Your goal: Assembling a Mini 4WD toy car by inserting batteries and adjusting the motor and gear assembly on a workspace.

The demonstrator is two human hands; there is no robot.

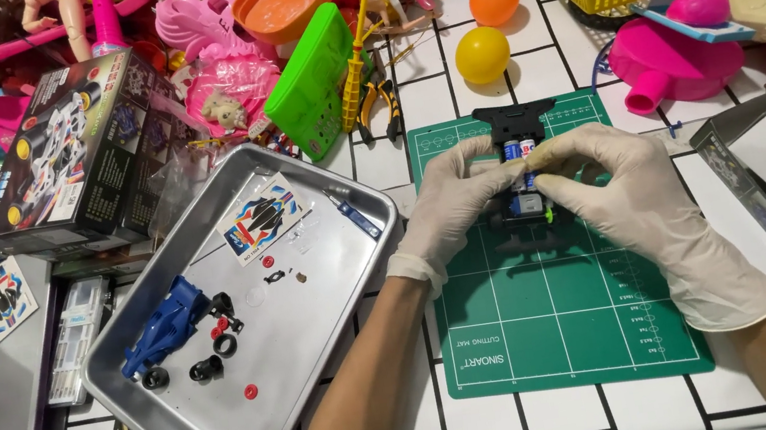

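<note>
Left hand: your gloved left hand (447, 203) has its fingers closed on the left side of the small black toy car chassis (524, 194).
Right hand: your gloved right hand (624, 199) grips the chassis from the right, fingers closed over its top.
Chassis: held just above the far part of the green cutting mat (561, 320), two batteries showing inside.
Mat: lies on the white tiled surface (495, 421), right of the metal tray (313, 286).
Tray contents: blue car body (162, 324), black wheels (207, 368), sticker sheet (259, 220).
Far left: toy box (76, 155).
</note>
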